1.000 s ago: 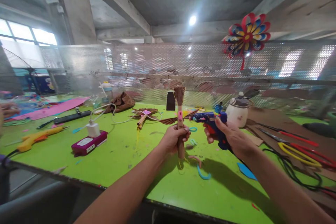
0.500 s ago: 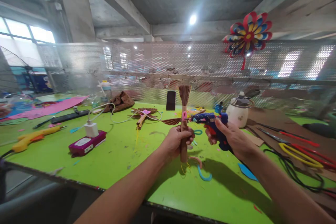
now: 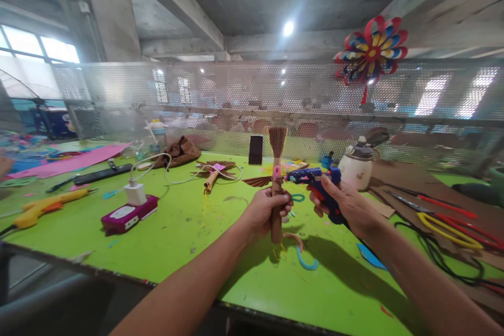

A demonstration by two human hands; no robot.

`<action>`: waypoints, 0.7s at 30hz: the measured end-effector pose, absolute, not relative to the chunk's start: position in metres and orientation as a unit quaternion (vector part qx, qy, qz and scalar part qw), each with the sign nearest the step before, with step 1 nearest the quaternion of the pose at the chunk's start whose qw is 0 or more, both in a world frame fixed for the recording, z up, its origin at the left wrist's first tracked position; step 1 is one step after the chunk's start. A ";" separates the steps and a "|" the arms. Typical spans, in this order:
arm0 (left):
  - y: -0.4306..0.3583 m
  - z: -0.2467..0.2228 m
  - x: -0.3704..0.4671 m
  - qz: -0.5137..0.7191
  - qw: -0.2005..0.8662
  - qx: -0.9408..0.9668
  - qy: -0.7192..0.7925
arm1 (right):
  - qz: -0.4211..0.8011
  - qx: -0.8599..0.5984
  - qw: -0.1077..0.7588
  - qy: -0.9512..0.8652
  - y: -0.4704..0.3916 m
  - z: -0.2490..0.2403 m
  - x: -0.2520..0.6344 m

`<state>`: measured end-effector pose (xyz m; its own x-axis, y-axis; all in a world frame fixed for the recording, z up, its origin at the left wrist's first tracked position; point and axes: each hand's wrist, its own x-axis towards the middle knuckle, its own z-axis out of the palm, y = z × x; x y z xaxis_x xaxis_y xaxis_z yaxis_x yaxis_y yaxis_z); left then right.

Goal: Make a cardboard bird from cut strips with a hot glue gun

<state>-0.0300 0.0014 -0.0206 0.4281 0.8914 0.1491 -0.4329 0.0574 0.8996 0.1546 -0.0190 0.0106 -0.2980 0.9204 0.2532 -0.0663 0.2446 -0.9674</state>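
My left hand (image 3: 270, 209) is wrapped round an upright brown cardboard tube (image 3: 276, 228) with a pleated brown fan (image 3: 277, 142) at its top. A small pink loop (image 3: 277, 172) sits on the tube above my fingers. Held in my right hand (image 3: 338, 199) is a dark blue glue gun (image 3: 315, 176), its nozzle pointing left, close beside the pink loop; whether they touch I cannot tell. Another pleated brown piece (image 3: 258, 181) lies behind my left hand. Below the tube, a blue curled strip (image 3: 307, 262) and a pinkish one (image 3: 295, 240) rest on the green table (image 3: 177, 252).
A purple power strip (image 3: 129, 214) and a yellow glue gun (image 3: 49, 207) lie at left. Behind stand a phone (image 3: 255, 150) and, to the right, a white jug (image 3: 356, 167). Scissors (image 3: 449, 231) and black cable lie right. Part of another person's hand shows at the far left edge.
The view has shifted very slightly. Both hands keep their holds and nearly the same places; the other person's hand at the far left has moved further out of view.
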 end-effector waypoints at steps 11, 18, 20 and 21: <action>0.002 -0.019 -0.031 0.475 0.694 0.488 0.233 | 0.515 -0.340 0.496 -0.611 -0.020 0.010 0.153; 0.001 -0.019 -0.031 0.479 0.692 0.488 0.231 | 0.511 -0.331 0.502 -0.614 -0.018 0.008 0.154; 0.002 -0.019 -0.031 0.479 0.693 0.485 0.234 | 0.513 -0.327 0.502 -0.614 -0.018 0.007 0.154; 0.002 -0.019 -0.031 0.480 0.694 0.482 0.238 | 0.514 -0.326 0.502 -0.614 -0.018 0.007 0.155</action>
